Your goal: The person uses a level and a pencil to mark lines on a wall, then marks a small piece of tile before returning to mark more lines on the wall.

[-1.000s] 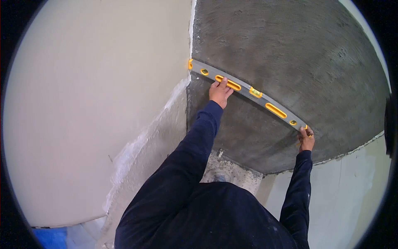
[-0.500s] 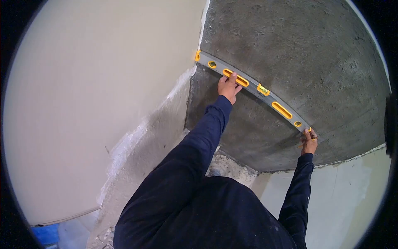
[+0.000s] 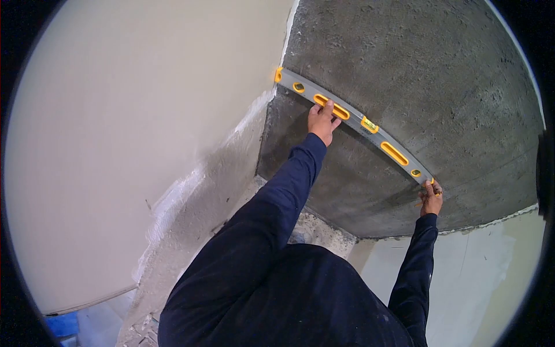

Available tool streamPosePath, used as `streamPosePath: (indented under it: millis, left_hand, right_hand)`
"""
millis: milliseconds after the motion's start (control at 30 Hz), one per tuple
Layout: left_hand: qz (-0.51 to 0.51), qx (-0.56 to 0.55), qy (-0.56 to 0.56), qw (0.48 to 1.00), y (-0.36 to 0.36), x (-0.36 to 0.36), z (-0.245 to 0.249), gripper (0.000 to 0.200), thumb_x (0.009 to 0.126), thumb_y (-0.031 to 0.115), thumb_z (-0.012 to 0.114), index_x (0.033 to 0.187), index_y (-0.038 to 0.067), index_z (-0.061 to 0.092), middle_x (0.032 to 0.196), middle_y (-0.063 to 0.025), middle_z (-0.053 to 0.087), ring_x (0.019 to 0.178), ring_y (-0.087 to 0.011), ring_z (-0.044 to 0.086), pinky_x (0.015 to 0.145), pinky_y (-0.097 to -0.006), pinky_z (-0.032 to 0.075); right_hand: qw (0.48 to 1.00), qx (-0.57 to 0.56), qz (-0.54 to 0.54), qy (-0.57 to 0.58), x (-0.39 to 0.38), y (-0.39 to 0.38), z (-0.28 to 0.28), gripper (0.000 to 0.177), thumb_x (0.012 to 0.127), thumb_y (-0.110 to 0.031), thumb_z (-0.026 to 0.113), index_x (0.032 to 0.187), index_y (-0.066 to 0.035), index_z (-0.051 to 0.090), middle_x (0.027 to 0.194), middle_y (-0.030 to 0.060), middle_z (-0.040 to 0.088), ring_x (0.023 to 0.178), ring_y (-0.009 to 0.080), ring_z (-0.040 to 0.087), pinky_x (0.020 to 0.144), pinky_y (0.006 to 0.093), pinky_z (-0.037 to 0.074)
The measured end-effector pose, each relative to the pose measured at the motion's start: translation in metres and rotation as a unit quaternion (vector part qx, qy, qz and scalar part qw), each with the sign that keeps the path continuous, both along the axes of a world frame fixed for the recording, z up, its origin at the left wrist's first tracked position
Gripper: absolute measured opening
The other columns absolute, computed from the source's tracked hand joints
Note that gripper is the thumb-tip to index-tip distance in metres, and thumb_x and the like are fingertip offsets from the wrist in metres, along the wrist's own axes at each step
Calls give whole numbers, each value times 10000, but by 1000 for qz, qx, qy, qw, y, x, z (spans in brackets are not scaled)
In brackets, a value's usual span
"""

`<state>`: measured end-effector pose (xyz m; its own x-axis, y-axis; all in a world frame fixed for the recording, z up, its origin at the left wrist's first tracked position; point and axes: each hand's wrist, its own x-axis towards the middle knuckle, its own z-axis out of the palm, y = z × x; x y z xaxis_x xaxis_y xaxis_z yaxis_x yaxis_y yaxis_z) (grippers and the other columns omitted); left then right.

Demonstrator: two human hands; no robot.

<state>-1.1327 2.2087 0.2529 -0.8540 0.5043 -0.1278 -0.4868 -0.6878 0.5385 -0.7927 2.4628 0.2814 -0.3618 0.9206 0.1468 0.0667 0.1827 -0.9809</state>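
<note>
As it lies pressed flat against the grey cement wall (image 3: 439, 81), the spirit level (image 3: 351, 116) runs on a slant from the wall's left edge, high up, down toward the right. Its body is grey, with yellow end caps, two long yellow grip slots and a yellow vial block near the middle.

The left hand (image 3: 322, 122) sits under the upper part of the level, back toward the camera. Its fingers are up against the lower edge, and one fingertip reaches the nearer yellow slot. Whether that hand grips the level or only pushes on it cannot be told. The right hand (image 3: 430, 198) is at the low right end, with its fingers curled together about the tip of the level. Both arms are in dark blue sleeves (image 3: 277, 196) and reach up from the person's dark torso at the bottom of the view.

Left of the grey wall stands a smooth cream wall (image 3: 115, 139). A rough strip of whitish plaster (image 3: 191, 196) runs down along the corner between the two. Below the grey render, crumbly pale mortar (image 3: 315, 228) shows beside the left sleeve, and a pale painted surface (image 3: 485, 260) lies at lower right. A blue object (image 3: 60, 324) shows at the bottom left edge.
</note>
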Motion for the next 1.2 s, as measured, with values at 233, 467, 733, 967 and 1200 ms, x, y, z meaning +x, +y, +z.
streamPosePath:
  millis: [233, 467, 733, 967, 1200]
  left_hand:
    - [1, -11, -6, 1000, 4, -5, -2, 339, 944, 301, 576, 1173, 79, 461, 1093, -40, 543, 1009, -184, 557, 895, -435, 467]
    - [9, 5, -4, 1000, 5, -6, -1, 359, 932, 277, 596, 1159, 45, 442, 1106, -86, 560, 1041, -245, 585, 910, -467, 480]
    - [1, -9, 5, 1000, 4, -9, 1, 374, 936, 263, 589, 1165, 16, 427, 1116, -120, 565, 1027, -267, 607, 894, -487, 502]
    - [-6, 3, 15, 1000, 5, -11, -6, 359, 942, 263, 580, 1173, 31, 434, 1135, -102, 564, 1052, -250, 591, 913, -473, 486]
    - [-1, 0, 0, 1000, 5, -10, -4, 350, 939, 267, 586, 1159, 35, 443, 1127, -85, 567, 1039, -237, 594, 893, -451, 497]
  right_hand:
    - [1000, 2, -4, 2, 0, 4, -5, 353, 832, -214, 717, 1117, -87, 552, 933, 7, 629, 613, 60, 518, 572, 240, 489]
    - [1000, -5, -5, 3, -1, -1, -1, 334, 849, -222, 699, 1119, -88, 556, 907, 2, 631, 568, 47, 486, 572, 240, 488]
    - [1000, -6, 3, -7, 0, -2, 2, 301, 838, -220, 706, 1080, -96, 575, 923, 3, 623, 829, 101, 587, 605, 266, 492]
    - [1000, -6, 20, 13, 1, 7, -3, 295, 842, -211, 701, 1081, -93, 574, 922, 3, 621, 809, 97, 587, 601, 253, 490]
    - [1000, -1, 2, 1, 0, 2, 0, 322, 835, -223, 704, 1091, -83, 567, 946, 12, 619, 820, 109, 587, 613, 263, 489]
